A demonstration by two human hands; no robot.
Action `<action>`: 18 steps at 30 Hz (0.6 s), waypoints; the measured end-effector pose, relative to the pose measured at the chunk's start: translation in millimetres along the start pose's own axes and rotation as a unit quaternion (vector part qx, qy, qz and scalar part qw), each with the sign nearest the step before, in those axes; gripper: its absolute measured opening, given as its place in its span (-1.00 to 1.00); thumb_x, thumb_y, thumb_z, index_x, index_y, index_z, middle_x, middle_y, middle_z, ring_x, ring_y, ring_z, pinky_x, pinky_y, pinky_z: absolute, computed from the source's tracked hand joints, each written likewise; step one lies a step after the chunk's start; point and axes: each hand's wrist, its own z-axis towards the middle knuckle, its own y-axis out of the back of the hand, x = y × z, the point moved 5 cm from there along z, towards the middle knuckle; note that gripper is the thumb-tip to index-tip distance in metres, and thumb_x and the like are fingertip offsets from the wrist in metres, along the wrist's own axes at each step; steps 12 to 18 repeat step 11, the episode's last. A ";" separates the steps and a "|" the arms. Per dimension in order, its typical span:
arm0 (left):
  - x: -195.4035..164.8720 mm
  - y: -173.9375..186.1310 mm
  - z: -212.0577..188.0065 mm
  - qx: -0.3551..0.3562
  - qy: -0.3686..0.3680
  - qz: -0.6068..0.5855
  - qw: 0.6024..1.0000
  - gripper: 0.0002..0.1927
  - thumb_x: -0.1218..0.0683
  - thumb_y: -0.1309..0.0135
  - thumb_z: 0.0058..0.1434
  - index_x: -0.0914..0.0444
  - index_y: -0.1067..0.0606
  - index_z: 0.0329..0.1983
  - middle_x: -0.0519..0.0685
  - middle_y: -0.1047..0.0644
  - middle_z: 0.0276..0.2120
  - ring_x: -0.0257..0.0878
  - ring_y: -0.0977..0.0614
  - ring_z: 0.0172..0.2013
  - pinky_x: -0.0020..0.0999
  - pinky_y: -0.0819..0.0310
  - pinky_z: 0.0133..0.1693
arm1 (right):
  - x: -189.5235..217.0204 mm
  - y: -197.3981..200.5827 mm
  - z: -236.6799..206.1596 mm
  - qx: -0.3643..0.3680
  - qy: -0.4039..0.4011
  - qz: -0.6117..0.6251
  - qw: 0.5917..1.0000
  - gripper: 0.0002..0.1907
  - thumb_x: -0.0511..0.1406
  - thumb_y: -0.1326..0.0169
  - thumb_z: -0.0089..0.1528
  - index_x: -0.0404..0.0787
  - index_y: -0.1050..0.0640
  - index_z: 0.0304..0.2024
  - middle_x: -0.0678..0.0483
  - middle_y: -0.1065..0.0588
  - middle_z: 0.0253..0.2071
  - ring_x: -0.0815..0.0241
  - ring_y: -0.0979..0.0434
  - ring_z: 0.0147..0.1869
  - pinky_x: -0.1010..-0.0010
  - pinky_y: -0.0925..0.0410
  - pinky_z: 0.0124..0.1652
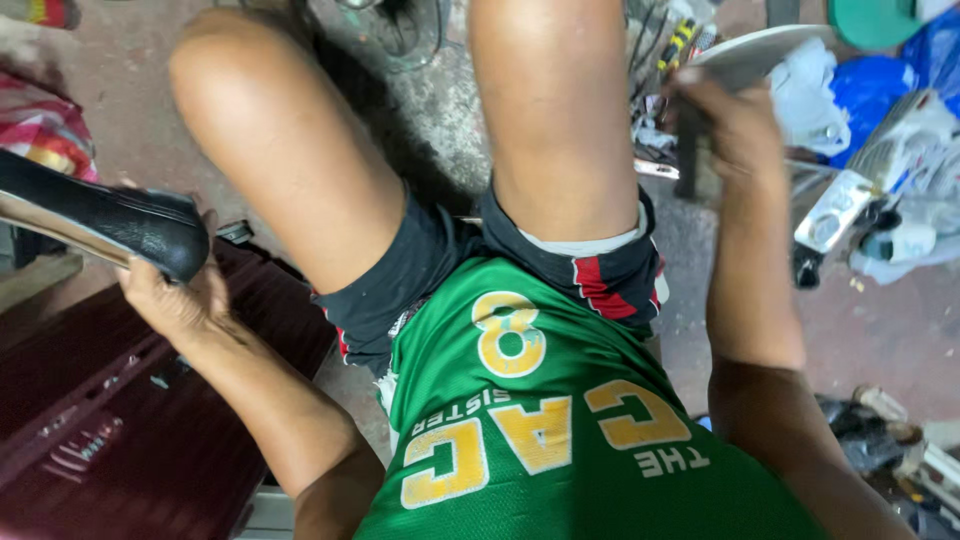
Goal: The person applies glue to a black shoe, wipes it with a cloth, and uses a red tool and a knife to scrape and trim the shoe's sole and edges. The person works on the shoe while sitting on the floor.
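Observation:
I sit looking down at my own knees and green jersey. My left hand grips the toe end of a black shoe with a pale metallic sole edge, held out to my left over a dark red case. My right hand reaches out to the right and closes around a dark upright tool handle, blurred by motion, among clutter on the floor. What kind of tool it is cannot be told.
Concrete floor lies under my legs. A heap of tools and screwdrivers sits beyond my right knee. White and blue plastic bags, a small white device and scraps crowd the right side. Striped cloth lies at far left.

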 end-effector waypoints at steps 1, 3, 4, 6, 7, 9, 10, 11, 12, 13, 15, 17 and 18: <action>12.5 16.1 6.2 -0.064 0.031 -0.021 0.997 -0.53 0.19 -0.02 0.25 0.47 -0.43 0.22 0.24 -0.59 -0.03 0.12 -0.69 -0.08 0.05 -0.72 -0.04 | -23.8 7.3 13.7 -0.006 -0.037 -0.055 0.998 -0.74 -0.27 -0.31 0.31 -0.35 -0.61 -0.09 0.00 -0.60 -0.24 0.19 -0.61 -0.27 0.38 -0.47 -0.23; 36.7 25.3 20.4 -0.017 0.069 -0.031 0.997 -0.60 0.10 -0.03 0.35 0.46 -0.46 0.15 0.23 -0.58 -0.06 0.10 -0.68 -0.11 -0.04 -0.68 -0.08 | -63.6 14.2 48.7 -0.009 -0.074 -0.117 0.990 -0.70 -0.26 -0.33 0.26 -0.34 -0.61 -0.07 0.07 -0.61 -0.18 0.27 -0.59 -0.16 0.43 -0.42 -0.14; 50.6 27.1 28.9 0.006 0.088 -0.036 0.995 -0.62 0.06 -0.04 0.39 0.45 -0.47 0.11 0.22 -0.58 -0.07 0.09 -0.68 -0.12 -0.08 -0.66 -0.11 | -82.1 12.3 64.6 -0.006 -0.078 -0.127 0.989 -0.67 -0.26 -0.34 0.22 -0.31 -0.62 -0.04 0.10 -0.62 -0.12 0.30 -0.57 -0.09 0.47 -0.40 -0.07; 78.6 35.6 40.0 -0.037 0.131 -0.033 0.990 -0.64 0.04 -0.04 0.44 0.45 -0.50 0.08 0.20 -0.61 -0.11 0.05 -0.68 -0.18 -0.13 -0.59 -0.23 | -77.9 -8.8 75.3 0.113 0.330 -0.543 0.764 -0.63 -0.51 -0.14 0.24 -0.24 -0.71 0.08 -0.15 -0.61 0.02 0.06 -0.58 0.03 0.41 -0.41 0.01; 87.6 38.1 42.1 -0.061 0.152 -0.031 0.986 -0.64 0.03 -0.04 0.46 0.45 -0.52 0.07 0.19 -0.63 -0.13 0.03 -0.69 -0.20 -0.15 -0.56 -0.30 | -91.2 4.6 92.4 0.093 0.191 -0.402 0.891 -0.69 -0.43 -0.19 0.24 -0.27 -0.68 0.04 -0.13 -0.61 -0.01 0.08 -0.58 0.01 0.39 -0.40 0.01; 106.4 38.0 38.3 -0.105 0.176 -0.009 0.979 -0.62 0.06 0.02 0.39 0.47 -0.50 0.10 0.20 -0.63 -0.10 0.04 -0.70 -0.16 -0.07 -0.64 -0.14 | -124.7 3.3 114.6 0.041 -0.112 -0.063 0.991 -0.68 -0.28 -0.27 0.24 -0.36 -0.63 -0.03 -0.09 -0.60 -0.07 0.11 -0.58 -0.02 0.34 -0.39 0.01; 114.9 31.3 37.2 -0.127 0.184 0.000 0.975 -0.60 0.08 0.05 0.36 0.47 -0.50 0.11 0.21 -0.64 -0.08 0.04 -0.71 -0.14 -0.03 -0.68 -0.07 | -128.3 2.8 122.1 0.029 -0.128 -0.108 0.986 -0.64 -0.27 -0.28 0.21 -0.35 -0.62 -0.01 -0.12 -0.61 -0.03 0.06 -0.59 0.01 0.29 -0.40 0.02; 35.7 49.9 -8.6 -0.129 0.183 0.001 0.975 -0.60 0.08 0.05 0.36 0.47 -0.50 0.11 0.21 -0.64 -0.08 0.04 -0.71 -0.14 -0.03 -0.68 -0.07 | -112.0 21.8 151.0 0.031 -0.129 -0.107 0.985 -0.64 -0.27 -0.28 0.21 -0.35 -0.62 -0.01 -0.12 -0.61 -0.03 0.06 -0.59 0.01 0.29 -0.40 0.02; 35.7 49.9 -8.6 -0.129 0.183 0.001 0.975 -0.60 0.08 0.05 0.36 0.47 -0.50 0.11 0.21 -0.64 -0.08 0.04 -0.71 -0.14 -0.03 -0.68 -0.07 | -112.0 21.8 151.0 0.031 -0.129 -0.107 0.985 -0.64 -0.27 -0.28 0.21 -0.35 -0.62 -0.01 -0.12 -0.61 -0.03 0.06 -0.59 0.01 0.29 -0.40 0.02; 35.7 49.9 -8.6 -0.129 0.183 0.001 0.975 -0.60 0.08 0.05 0.36 0.47 -0.50 0.11 0.21 -0.64 -0.08 0.04 -0.71 -0.14 -0.03 -0.68 -0.07 | -112.0 21.8 151.0 0.031 -0.129 -0.107 0.985 -0.64 -0.27 -0.28 0.21 -0.35 -0.62 -0.01 -0.12 -0.61 -0.03 0.06 -0.59 0.01 0.29 -0.40 0.02; 35.7 49.9 -8.6 -0.129 0.183 0.001 0.975 -0.60 0.08 0.05 0.36 0.47 -0.50 0.11 0.21 -0.64 -0.08 0.04 -0.71 -0.14 -0.03 -0.68 -0.07 | -112.0 21.8 151.0 0.031 -0.129 -0.107 0.985 -0.64 -0.27 -0.28 0.21 -0.35 -0.62 -0.01 -0.12 -0.61 -0.03 0.06 -0.59 0.01 0.29 -0.40 0.02; 35.7 49.9 -8.6 -0.129 0.183 0.001 0.975 -0.60 0.08 0.05 0.36 0.47 -0.50 0.11 0.21 -0.64 -0.08 0.04 -0.71 -0.14 -0.03 -0.68 -0.07 | -112.0 21.8 151.0 0.031 -0.129 -0.107 0.985 -0.64 -0.27 -0.28 0.21 -0.35 -0.62 -0.01 -0.12 -0.61 -0.03 0.06 -0.59 0.01 0.29 -0.40 0.02; 35.7 49.9 -8.6 -0.129 0.183 0.001 0.975 -0.60 0.08 0.05 0.36 0.47 -0.50 0.11 0.21 -0.64 -0.08 0.04 -0.71 -0.14 -0.03 -0.68 -0.07 | -112.0 21.8 151.0 0.031 -0.129 -0.107 0.985 -0.64 -0.27 -0.28 0.21 -0.35 -0.62 -0.01 -0.12 -0.61 -0.03 0.06 -0.59 0.01 0.29 -0.40 0.02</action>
